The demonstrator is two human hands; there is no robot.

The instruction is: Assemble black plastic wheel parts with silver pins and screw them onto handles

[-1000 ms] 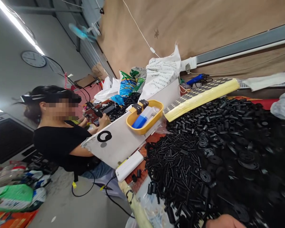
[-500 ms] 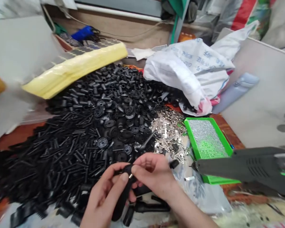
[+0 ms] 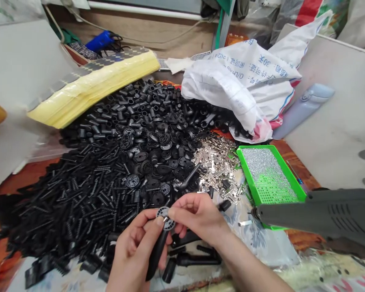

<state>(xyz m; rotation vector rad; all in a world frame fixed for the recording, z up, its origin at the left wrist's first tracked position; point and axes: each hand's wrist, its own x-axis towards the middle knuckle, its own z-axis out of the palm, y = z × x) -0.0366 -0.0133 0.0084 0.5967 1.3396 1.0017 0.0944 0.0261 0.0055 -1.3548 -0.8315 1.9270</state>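
While your left grip clenches a black plastic handle and your right grip pinches the slotted black disc at its tip, a loose pile of black parts lies just beyond. A fumbled pinch could drop the disc among its lookalikes; a careless swing right could knock the grey gun-shaped tool.

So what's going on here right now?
A person's left hand holds a black plastic rod with a round slotted disc at its end, and the right hand pinches the disc. Beyond them lie a heap of black plastic parts and silver metal clips, beside a green tray. A grey gun-shaped tool sits at right.
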